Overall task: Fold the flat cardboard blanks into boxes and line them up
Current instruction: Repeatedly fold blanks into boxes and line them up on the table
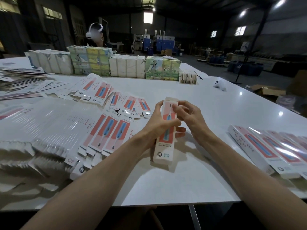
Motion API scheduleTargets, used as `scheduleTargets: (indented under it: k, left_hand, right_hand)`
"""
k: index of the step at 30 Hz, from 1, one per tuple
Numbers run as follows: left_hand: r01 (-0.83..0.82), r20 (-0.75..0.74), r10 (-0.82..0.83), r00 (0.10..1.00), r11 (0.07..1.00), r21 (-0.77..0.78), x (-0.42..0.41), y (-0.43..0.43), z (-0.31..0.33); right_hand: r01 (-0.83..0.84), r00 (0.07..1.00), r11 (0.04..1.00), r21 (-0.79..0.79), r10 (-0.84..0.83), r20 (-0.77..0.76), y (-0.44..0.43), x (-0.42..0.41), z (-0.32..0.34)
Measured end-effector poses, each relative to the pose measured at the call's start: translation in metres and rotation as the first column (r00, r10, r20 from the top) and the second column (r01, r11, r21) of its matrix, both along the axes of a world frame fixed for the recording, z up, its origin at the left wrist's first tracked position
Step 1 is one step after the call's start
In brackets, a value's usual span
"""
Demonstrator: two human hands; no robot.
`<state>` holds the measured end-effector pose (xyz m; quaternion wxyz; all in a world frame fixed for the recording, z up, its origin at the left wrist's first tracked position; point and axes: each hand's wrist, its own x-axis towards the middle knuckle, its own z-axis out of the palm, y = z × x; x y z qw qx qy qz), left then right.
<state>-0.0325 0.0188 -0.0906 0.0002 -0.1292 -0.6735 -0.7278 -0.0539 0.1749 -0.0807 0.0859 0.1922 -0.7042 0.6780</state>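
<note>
— The fingers?
— The left hand (159, 125) curls round the box's (165, 143) middle, thumb across its front. The right hand's (191, 117) bent fingers pinch its far end.
— And where is the box?
— Held lengthwise over the table (207, 100), near centre. Blanks (113, 131) lie fanned to the left, and folded boxes (265, 146) are lined up to the right.

Two bare forearms, raised over the worktop.
- The left forearm (108, 163) enters from the lower left. The left hand (159, 123), back to the camera, is wrapped round the middle of a box (163, 146), with the thumb up along its left edge and fingertips (181, 130) showing past its right edge.
- The right forearm (232, 155) enters from the lower right. The right hand (189, 117) has bent fingers (178, 107), with the tips on the box's upper end.
</note>
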Motion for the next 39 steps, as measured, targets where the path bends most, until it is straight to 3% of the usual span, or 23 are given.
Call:
scheduleTargets:
  k: [5, 9, 13, 18, 25, 39]
  left_hand:
    - [-0.03, 0.022, 0.032, 0.999, 0.995, -0.098, -0.003, -0.002, -0.002]
    - [0.099, 0.091, -0.089, 0.992, 0.989, -0.107, -0.003, -0.001, -0.001]
    - [0.174, 0.109, -0.16, 0.981, 0.976, -0.128, 0.001, -0.002, 0.0]
    - [0.135, 0.094, -0.119, 0.988, 0.972, -0.194, 0.002, -0.001, 0.002]
    - [0.109, 0.07, -0.097, 0.993, 0.973, -0.202, 0.002, 0.0, 0.0]
    - [0.091, 0.039, -0.084, 0.996, 0.966, -0.242, -0.007, -0.001, -0.007]
  right_hand:
    - [0.02, 0.999, 1.0, 0.006, -0.02, 0.028, -0.001, -0.004, -0.003]
    - [0.125, 0.986, 0.987, -0.099, -0.112, 0.124, 0.006, -0.014, -0.002]
    - [0.059, 0.989, 0.992, -0.108, -0.044, 0.14, 0.014, -0.017, -0.002]
    - [0.036, 0.997, 0.994, -0.102, -0.029, 0.068, 0.015, -0.016, 0.0]
    - [-0.007, 0.982, 0.969, -0.247, 0.053, 0.18, 0.013, -0.014, 0.006]
    - [0.051, 0.98, 0.981, -0.188, -0.013, 0.199, 0.016, -0.018, 0.006]
